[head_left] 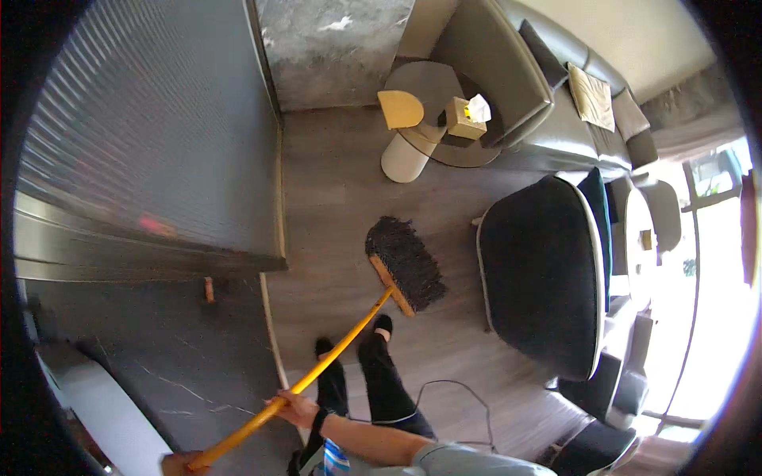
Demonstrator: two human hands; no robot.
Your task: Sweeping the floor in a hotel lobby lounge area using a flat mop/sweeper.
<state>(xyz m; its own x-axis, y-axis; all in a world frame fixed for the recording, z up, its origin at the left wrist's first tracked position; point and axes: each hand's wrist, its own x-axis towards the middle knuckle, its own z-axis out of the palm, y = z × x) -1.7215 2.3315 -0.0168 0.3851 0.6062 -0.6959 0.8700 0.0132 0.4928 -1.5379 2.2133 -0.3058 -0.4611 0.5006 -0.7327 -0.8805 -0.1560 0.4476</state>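
A long yellow handle [337,347] runs from the lower left up to the middle of the head view. It ends in an orange bar with a dark, shaggy mop head [409,262] lying on the wood-look floor. My right hand [298,409] is closed around the shaft, a dark band at its wrist. At the upper end of the handle, by the lower edge, my left hand [181,464] is wrapped around it, only partly in view. My feet in black shoes [383,325] stand just short of the mop.
A ribbed glass partition [167,119] rises at the left. Ahead stands a round side table [468,155] with a tissue box [467,119], beside a grey sofa [575,131]. To the right is a dark armchair [540,274]. A thin cable [468,386] loops near my legs.
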